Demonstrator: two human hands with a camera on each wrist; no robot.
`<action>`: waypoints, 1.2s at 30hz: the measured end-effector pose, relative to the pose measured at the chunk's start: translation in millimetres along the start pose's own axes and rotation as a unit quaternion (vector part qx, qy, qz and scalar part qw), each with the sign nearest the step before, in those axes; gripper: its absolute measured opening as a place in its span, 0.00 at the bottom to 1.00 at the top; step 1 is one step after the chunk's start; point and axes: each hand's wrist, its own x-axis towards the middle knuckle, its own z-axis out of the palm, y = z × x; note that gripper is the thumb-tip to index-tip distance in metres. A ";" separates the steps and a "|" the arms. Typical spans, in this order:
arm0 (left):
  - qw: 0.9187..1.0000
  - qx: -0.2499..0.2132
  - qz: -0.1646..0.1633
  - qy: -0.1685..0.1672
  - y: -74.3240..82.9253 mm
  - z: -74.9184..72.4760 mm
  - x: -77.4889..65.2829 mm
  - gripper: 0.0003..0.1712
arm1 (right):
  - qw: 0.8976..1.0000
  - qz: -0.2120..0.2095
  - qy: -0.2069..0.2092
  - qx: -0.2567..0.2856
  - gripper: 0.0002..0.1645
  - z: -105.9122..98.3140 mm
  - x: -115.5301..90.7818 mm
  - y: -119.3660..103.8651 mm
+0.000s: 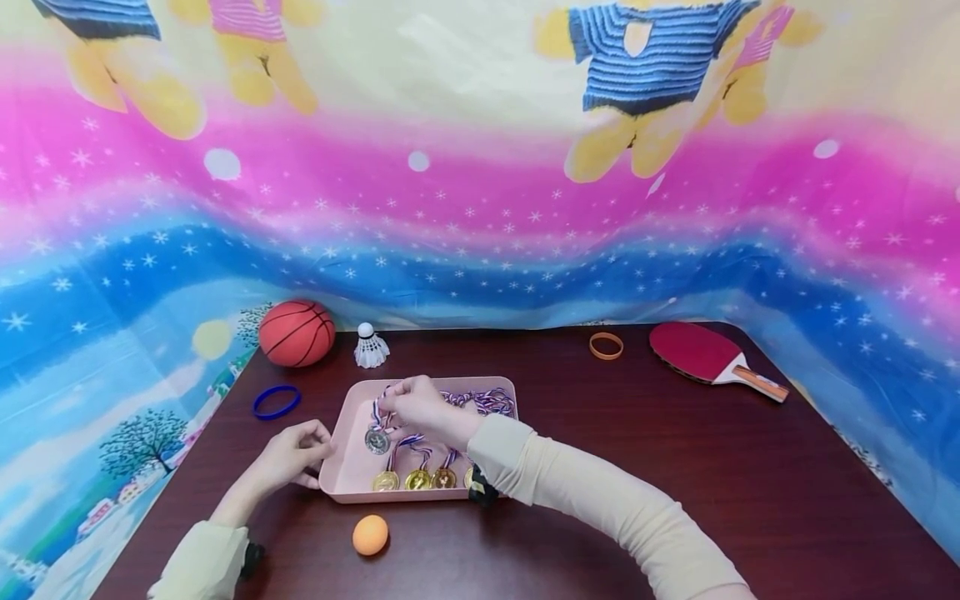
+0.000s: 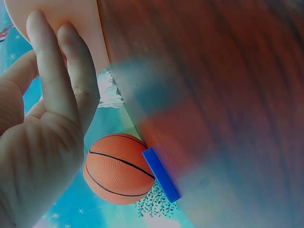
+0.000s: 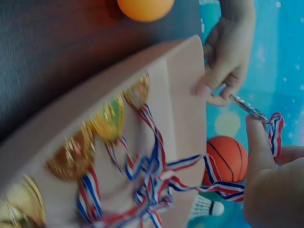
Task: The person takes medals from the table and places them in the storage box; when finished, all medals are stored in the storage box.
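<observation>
My right hand (image 1: pixel 420 404) is over the pink tray (image 1: pixel 347 442) and pinches the striped ribbon of a silver medal (image 1: pixel 377 442). The medal hangs above the tray's left part; in the right wrist view it shows nearly edge-on beside the fingers. At the tray's left end, my left hand (image 1: pixel 288 457) holds the rim between thumb and fingers. Inside the tray, several gold-coloured medals (image 1: pixel 418 480) lie along the near side. Their red, white and blue ribbons (image 1: pixel 491 402) bunch toward the back. My right forearm hides the tray's near right corner.
An orange ball (image 1: pixel 371 535) lies in front of the tray. Behind it stand a basketball (image 1: pixel 297 333) and a shuttlecock (image 1: pixel 371 347). A blue wristband (image 1: pixel 277 402) lies at left; an orange wristband (image 1: pixel 606 346) and a red table tennis paddle (image 1: pixel 697 350) are at back right.
</observation>
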 end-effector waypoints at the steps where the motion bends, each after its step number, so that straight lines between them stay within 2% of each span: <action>1: 1.000 -0.001 0.002 -0.001 -0.4 -0.1 -0.2 0.09 | 1.000 0.003 -0.003 0.002 0.04 1.7 -0.2 2.4; 11: 1.000 -0.015 0.019 -0.010 -2.5 -0.5 -1.6 0.10 | 0.999 0.011 0.004 0.043 0.03 19.3 -1.2 9.4; 18: 1.000 -0.014 0.018 -0.010 -1.2 -0.2 -0.9 0.10 | 1.000 0.013 0.026 0.006 0.04 23.8 -7.5 25.8; 27: 1.000 -0.014 0.020 -0.009 -0.3 0.6 -1.7 0.09 | 0.999 0.039 -0.008 0.027 0.06 26.1 -13.8 53.2; 32: 1.000 -0.011 0.019 -0.009 -1.0 0.6 -2.2 0.10 | 0.999 0.044 -0.005 0.031 0.05 30.1 -13.7 55.7; 36: 1.000 -0.010 0.018 -0.009 -0.7 -0.6 -2.1 0.10 | 0.997 0.051 -0.010 0.054 0.06 33.6 -11.3 52.4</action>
